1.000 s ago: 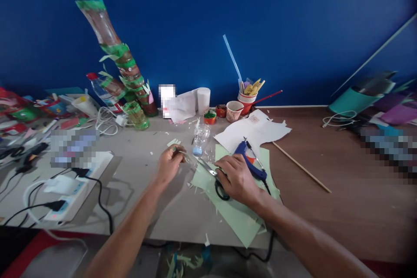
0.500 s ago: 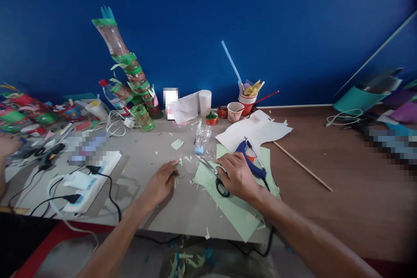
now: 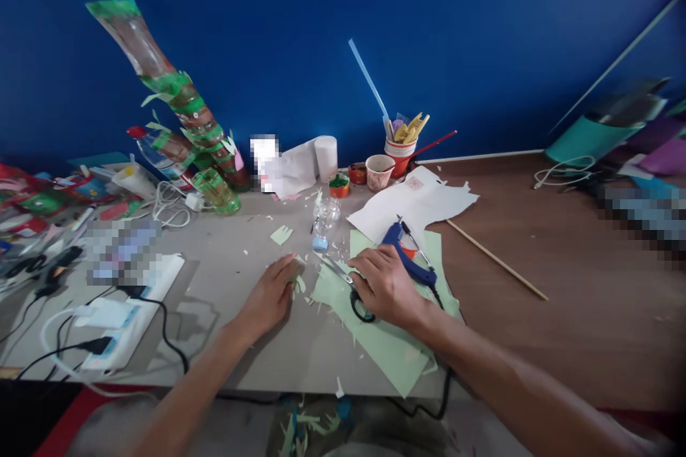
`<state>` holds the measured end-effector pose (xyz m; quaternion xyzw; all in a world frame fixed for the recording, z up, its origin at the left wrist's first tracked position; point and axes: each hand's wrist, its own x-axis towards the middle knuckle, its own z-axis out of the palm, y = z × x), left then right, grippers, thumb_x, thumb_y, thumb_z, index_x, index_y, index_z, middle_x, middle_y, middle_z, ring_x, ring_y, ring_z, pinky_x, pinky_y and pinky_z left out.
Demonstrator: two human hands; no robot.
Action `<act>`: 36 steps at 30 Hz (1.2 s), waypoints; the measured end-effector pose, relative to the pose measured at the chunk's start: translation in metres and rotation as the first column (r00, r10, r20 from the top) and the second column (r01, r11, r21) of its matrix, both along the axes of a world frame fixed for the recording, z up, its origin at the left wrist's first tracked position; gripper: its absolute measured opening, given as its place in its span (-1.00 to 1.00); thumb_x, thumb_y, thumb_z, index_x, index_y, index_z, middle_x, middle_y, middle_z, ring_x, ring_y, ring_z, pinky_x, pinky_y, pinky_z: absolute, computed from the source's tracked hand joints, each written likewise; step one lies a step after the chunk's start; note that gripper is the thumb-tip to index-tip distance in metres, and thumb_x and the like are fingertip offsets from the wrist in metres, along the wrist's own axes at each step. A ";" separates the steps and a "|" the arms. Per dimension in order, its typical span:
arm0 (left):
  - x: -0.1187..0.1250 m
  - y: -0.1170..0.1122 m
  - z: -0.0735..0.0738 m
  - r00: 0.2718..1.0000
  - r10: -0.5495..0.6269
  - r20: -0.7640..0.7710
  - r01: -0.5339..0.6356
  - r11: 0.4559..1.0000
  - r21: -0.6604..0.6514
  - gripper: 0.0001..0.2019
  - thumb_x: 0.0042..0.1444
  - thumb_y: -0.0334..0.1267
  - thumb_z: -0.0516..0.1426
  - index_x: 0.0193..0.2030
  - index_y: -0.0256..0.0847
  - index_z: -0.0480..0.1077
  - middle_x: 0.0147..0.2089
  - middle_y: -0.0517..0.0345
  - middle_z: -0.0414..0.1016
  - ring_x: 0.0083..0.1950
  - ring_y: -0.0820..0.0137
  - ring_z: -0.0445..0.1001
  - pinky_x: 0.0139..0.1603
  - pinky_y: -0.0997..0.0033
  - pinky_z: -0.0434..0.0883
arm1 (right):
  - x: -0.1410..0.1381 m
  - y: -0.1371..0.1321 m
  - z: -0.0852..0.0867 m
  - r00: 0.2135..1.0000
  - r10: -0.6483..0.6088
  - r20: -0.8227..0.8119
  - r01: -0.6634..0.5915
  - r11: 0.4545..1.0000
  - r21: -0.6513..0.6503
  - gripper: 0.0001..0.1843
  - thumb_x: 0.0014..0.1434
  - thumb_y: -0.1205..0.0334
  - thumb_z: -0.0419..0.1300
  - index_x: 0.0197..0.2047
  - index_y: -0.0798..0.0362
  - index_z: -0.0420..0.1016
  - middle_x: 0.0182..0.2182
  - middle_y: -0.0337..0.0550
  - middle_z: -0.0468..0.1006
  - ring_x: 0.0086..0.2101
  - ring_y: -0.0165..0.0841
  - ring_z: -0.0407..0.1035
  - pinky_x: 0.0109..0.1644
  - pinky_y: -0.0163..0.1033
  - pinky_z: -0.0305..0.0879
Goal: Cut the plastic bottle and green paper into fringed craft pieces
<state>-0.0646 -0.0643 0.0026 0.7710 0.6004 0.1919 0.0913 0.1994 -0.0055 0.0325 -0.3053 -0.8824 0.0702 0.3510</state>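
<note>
My left hand (image 3: 271, 296) is over the grey tabletop with its fingers bent together. A small piece of pale green paper (image 3: 296, 287) shows at its fingertips. My right hand (image 3: 384, 284) curls over the scissors (image 3: 360, 305), covering part of their handles; the blades point up and left. Under the scissors lies a pale green paper sheet (image 3: 396, 360) with cut edges. A blue glue gun (image 3: 415, 268) rests just right of my right hand. Ahead of my hands lies a clear plastic bottle (image 3: 326, 218) with a light blue cap, and a cut green scrap (image 3: 281, 234).
A tall painted bottle tower (image 3: 198, 118) leans at the back left. A power strip (image 3: 133, 314) with cords lies on the left. Paper cups (image 3: 380, 173), white paper (image 3: 423, 193) and a wooden stick (image 3: 496, 259) are further back and right. Paper scraps litter the tabletop.
My view has shifted, so the left-side things sit further left. The other person's hand at the far left is out of view. My hands stay nearly in place.
</note>
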 end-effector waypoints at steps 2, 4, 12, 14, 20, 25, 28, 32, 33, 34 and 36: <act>0.003 0.004 0.000 1.000 0.001 -0.004 -0.001 1.000 -0.008 -0.55 0.16 -0.39 -0.11 0.20 -0.25 0.21 0.31 -0.09 0.15 0.31 0.27 0.14 0.28 0.09 0.16 | 0.000 -0.001 0.000 1.000 0.004 -0.001 -0.004 1.000 0.002 -0.88 0.17 0.40 0.04 -0.27 0.13 0.39 -0.40 -0.10 0.50 -0.36 -0.34 0.37 -0.15 -0.16 0.07; 0.004 0.006 0.000 1.000 -0.017 -0.023 0.017 1.000 -0.018 -0.54 0.16 -0.40 -0.13 0.21 -0.27 0.20 0.31 -0.09 0.15 0.32 0.27 0.11 0.29 0.09 0.15 | -0.001 -0.002 0.000 1.000 0.006 -0.003 -0.006 1.000 0.007 -0.88 0.17 0.40 0.04 -0.27 0.13 0.39 -0.40 -0.10 0.50 -0.37 -0.34 0.36 -0.14 -0.16 0.06; 0.014 -0.049 0.029 0.990 -0.135 0.047 0.142 0.946 -0.291 -0.54 0.15 -0.43 -0.12 0.16 -0.13 0.29 0.30 0.08 0.20 0.29 0.34 0.18 0.28 0.23 0.16 | 0.001 -0.006 0.001 1.000 0.003 0.008 -0.003 1.000 -0.001 -0.86 0.18 0.39 0.02 -0.29 0.12 0.40 -0.40 -0.09 0.49 -0.37 -0.33 0.34 -0.11 -0.16 0.05; 0.023 -0.068 0.047 0.981 -0.123 0.148 0.175 0.892 -0.418 -0.59 0.20 -0.36 -0.12 0.13 -0.11 0.34 0.28 0.08 0.23 0.28 0.33 0.20 0.27 0.25 0.17 | 0.001 -0.006 0.000 1.000 0.010 0.007 -0.010 1.000 0.001 -0.86 0.17 0.38 0.01 -0.30 0.12 0.40 -0.40 -0.09 0.49 -0.37 -0.33 0.33 -0.11 -0.16 0.04; 0.035 -0.072 0.073 0.929 -0.016 0.369 0.225 0.816 -0.532 -0.64 0.22 -0.25 -0.08 0.09 -0.07 0.38 0.11 0.08 0.44 0.14 0.33 0.38 0.16 0.29 0.30 | 0.000 -0.004 -0.004 1.000 0.007 0.011 -0.007 1.000 -0.001 -0.86 0.18 0.38 0.01 -0.29 0.12 0.40 -0.39 -0.09 0.50 -0.38 -0.34 0.34 -0.10 -0.16 0.04; 0.022 -0.070 0.055 0.961 0.015 0.276 0.110 0.896 -0.431 -0.65 0.17 -0.19 0.00 0.07 -0.12 0.39 0.13 0.01 0.42 0.15 0.27 0.36 0.18 0.26 0.28 | 0.000 -0.003 -0.005 0.999 0.007 0.038 -0.007 1.000 -0.009 -0.86 0.18 0.38 0.02 -0.27 0.13 0.41 -0.38 -0.08 0.51 -0.35 -0.32 0.36 -0.10 -0.15 0.04; 0.022 -0.070 0.053 0.895 0.006 0.446 0.310 0.711 -0.631 -0.66 0.22 -0.19 -0.07 0.04 -0.17 0.40 -0.17 0.04 0.59 -0.12 0.34 0.53 -0.05 0.37 0.44 | -0.001 -0.003 -0.007 0.998 0.020 0.062 -0.019 1.000 -0.025 -0.85 0.19 0.35 0.02 -0.28 0.13 0.41 -0.38 -0.08 0.51 -0.36 -0.32 0.35 -0.11 -0.15 0.04; 0.037 -0.062 0.057 0.975 0.024 0.221 0.056 0.934 -0.352 -0.60 0.12 -0.18 0.06 0.11 -0.18 0.34 0.19 -0.04 0.35 0.22 0.19 0.28 0.21 0.21 0.23 | -0.002 -0.004 -0.009 0.998 0.004 0.061 -0.003 1.000 -0.027 -0.85 0.19 0.35 0.02 -0.27 0.12 0.41 -0.37 -0.07 0.51 -0.34 -0.30 0.35 -0.11 -0.15 0.04; 0.041 -0.060 0.059 0.983 0.004 0.185 0.061 0.937 -0.344 -0.58 0.09 -0.17 0.09 0.11 -0.18 0.34 0.25 -0.06 0.27 0.28 0.14 0.18 0.25 0.15 0.16 | -0.002 -0.004 -0.009 0.998 -0.004 0.060 0.006 1.000 -0.027 -0.85 0.19 0.36 0.02 -0.27 0.12 0.41 -0.37 -0.07 0.51 -0.34 -0.30 0.35 -0.11 -0.15 0.04; 0.044 -0.060 0.064 0.975 -0.050 0.217 0.137 0.903 -0.408 -0.59 0.08 -0.17 0.10 0.10 -0.16 0.35 0.25 -0.03 0.27 0.28 0.16 0.18 0.26 0.17 0.15 | -0.002 -0.004 -0.008 0.998 -0.008 0.055 0.009 1.000 -0.022 -0.86 0.19 0.37 0.02 -0.27 0.12 0.40 -0.38 -0.07 0.51 -0.33 -0.30 0.35 -0.12 -0.15 0.04; 0.048 -0.062 0.074 0.879 -0.181 0.441 0.442 0.657 -0.611 -0.65 0.16 -0.19 0.03 0.09 -0.08 0.35 0.07 0.08 0.47 0.09 0.32 0.41 0.11 0.34 0.32 | -0.002 -0.004 -0.007 0.999 -0.006 0.045 0.007 1.000 -0.018 -0.86 0.19 0.37 0.02 -0.28 0.12 0.40 -0.39 -0.08 0.51 -0.34 -0.31 0.35 -0.12 -0.16 0.04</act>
